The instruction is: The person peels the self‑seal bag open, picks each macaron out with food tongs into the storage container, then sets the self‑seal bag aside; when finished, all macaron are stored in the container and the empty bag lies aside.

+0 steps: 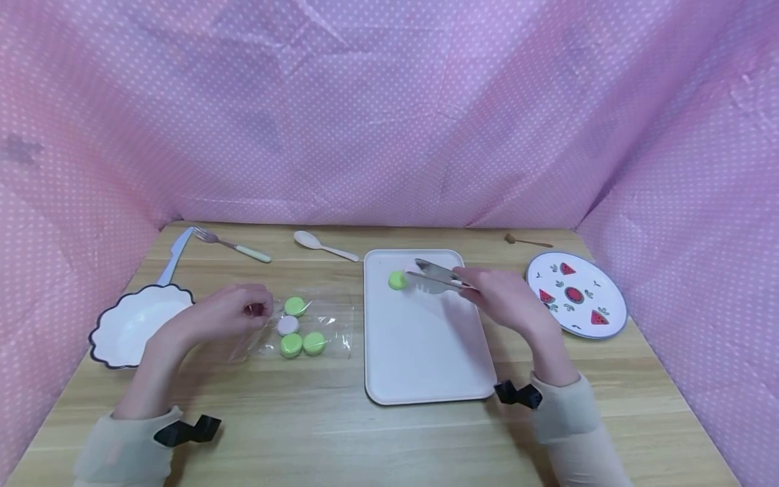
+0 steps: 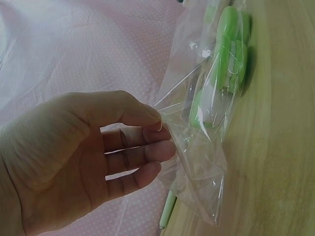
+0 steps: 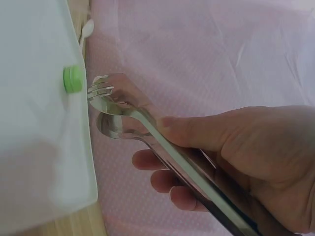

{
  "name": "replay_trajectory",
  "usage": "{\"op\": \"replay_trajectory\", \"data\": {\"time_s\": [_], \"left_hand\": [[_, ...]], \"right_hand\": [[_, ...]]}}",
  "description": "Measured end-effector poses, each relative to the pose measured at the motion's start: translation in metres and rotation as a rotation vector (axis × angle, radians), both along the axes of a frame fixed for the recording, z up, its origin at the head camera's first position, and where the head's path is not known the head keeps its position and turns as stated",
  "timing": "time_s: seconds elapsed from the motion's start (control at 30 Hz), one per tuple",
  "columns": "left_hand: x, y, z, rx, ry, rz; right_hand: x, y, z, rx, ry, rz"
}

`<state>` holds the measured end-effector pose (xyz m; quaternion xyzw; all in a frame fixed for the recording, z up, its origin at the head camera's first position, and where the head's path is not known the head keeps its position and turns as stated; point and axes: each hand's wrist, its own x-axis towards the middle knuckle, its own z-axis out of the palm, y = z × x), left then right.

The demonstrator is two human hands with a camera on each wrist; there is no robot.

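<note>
My left hand (image 1: 228,312) pinches the open edge of a clear plastic bag (image 1: 337,323) between thumb and fingertips. Inside lie several green macarons (image 1: 291,345) and one pale macaron (image 1: 288,325). My right hand (image 1: 505,297) grips metal tongs (image 3: 170,152), which have one fork-shaped and one spoon-shaped end, over the upper part of a white tray (image 1: 420,358). On that tray sits a single green macaron (image 1: 397,280), just left of the tong tips. A pale macaron (image 1: 412,269) shows at the tips; I cannot tell whether they hold it.
A scalloped white bowl (image 1: 136,321) stands at the left, with a pale blue knife (image 1: 175,256) behind it. Along the back lie a fork (image 1: 234,245), a white spoon (image 1: 325,247) and a small wooden stick (image 1: 529,242). At the right is a watermelon-patterned plate (image 1: 590,277). A pink dotted cloth (image 1: 389,122) surrounds the table.
</note>
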<state>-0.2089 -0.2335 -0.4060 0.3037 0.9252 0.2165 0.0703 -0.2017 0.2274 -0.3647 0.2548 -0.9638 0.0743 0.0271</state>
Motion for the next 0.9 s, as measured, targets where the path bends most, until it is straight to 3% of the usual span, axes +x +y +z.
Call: {"op": "replay_trajectory", "data": {"time_s": [0.3,0.9], "left_hand": [[0.0,-0.001,0.0,-0.034,-0.054,0.037],[-0.001,-0.001,-0.002,-0.043,-0.075,0.055]], "right_hand": [[-0.006,0.025,-0.011,0.007,-0.028,-0.059],[-0.01,0.027,-0.017,0.021,-0.059,-0.068]]}}
